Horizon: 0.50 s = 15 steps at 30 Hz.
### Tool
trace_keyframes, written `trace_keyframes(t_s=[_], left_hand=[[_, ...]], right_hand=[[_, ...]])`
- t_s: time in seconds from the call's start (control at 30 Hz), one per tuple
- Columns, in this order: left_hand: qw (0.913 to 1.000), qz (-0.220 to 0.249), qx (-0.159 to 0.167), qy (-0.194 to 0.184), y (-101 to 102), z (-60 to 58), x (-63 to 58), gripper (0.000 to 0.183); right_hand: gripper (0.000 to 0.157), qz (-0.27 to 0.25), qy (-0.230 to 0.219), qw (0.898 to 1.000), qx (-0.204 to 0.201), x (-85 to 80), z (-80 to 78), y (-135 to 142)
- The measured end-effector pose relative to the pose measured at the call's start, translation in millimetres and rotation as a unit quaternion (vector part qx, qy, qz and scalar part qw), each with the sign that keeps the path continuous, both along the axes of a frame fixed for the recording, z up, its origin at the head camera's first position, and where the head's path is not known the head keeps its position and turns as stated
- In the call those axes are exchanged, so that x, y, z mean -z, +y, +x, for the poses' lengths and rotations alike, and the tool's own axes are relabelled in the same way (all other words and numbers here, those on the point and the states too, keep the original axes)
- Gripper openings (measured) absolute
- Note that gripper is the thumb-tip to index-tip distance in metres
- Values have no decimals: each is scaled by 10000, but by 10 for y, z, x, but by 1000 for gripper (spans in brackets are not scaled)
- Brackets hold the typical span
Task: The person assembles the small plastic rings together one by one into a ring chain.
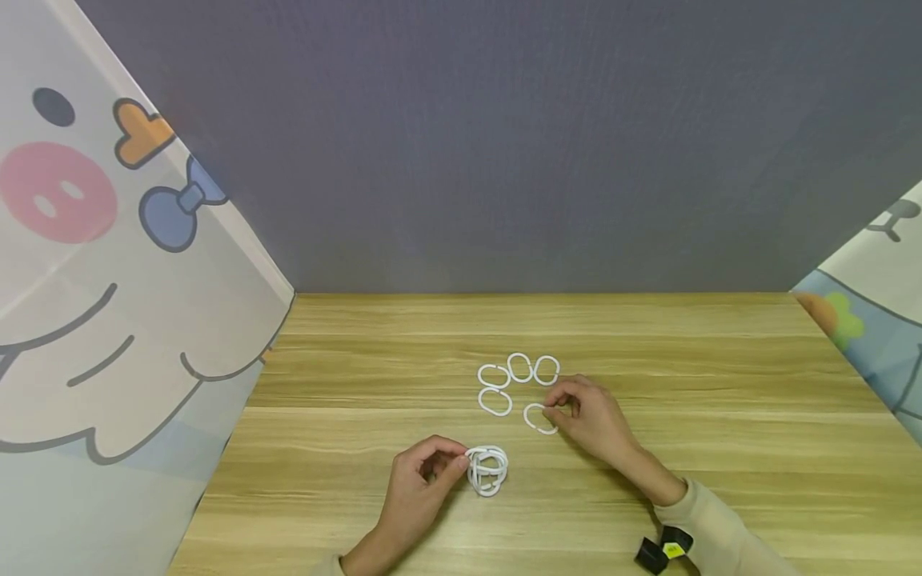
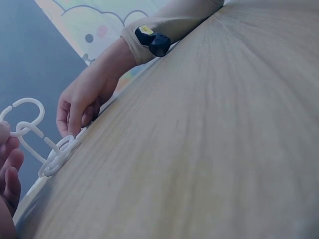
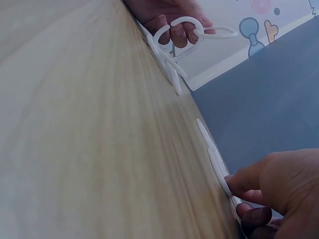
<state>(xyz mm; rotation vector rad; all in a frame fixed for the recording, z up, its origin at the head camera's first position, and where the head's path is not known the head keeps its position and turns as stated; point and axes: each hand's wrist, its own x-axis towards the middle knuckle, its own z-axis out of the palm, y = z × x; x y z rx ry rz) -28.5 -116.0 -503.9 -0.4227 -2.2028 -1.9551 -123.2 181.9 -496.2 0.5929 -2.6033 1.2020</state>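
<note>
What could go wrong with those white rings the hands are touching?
Three things might. The linked rings at the left hand have little gaps, so one might slip off if tugged. They also lie bunched over each other, so they could tangle. The right hand is on a single ring that looks nearly flat on the table, so it might slide out of those fingers.

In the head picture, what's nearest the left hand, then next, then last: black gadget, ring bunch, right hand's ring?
1. Ring bunch, pinched by the left hand.
2. Ring in the right hand, farther right.
3. Black gadget, on the right sleeve.
</note>
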Motion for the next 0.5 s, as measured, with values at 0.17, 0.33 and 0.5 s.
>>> trace_keyframes(t_s=[0.17, 0.33, 0.5], left_hand=[[10000, -50, -51, -61, 1, 3, -3, 10], [9999, -90, -97, -100, 5, 3, -8, 9], [9999, -71, -98, -52, 8, 1, -2, 9]], right_hand=[[19, 185, -145, 9997, 29, -24, 4, 0], [23, 147, 38, 9999, 17, -22, 5, -5], [20, -51, -324, 9995, 10, -62, 21, -13]])
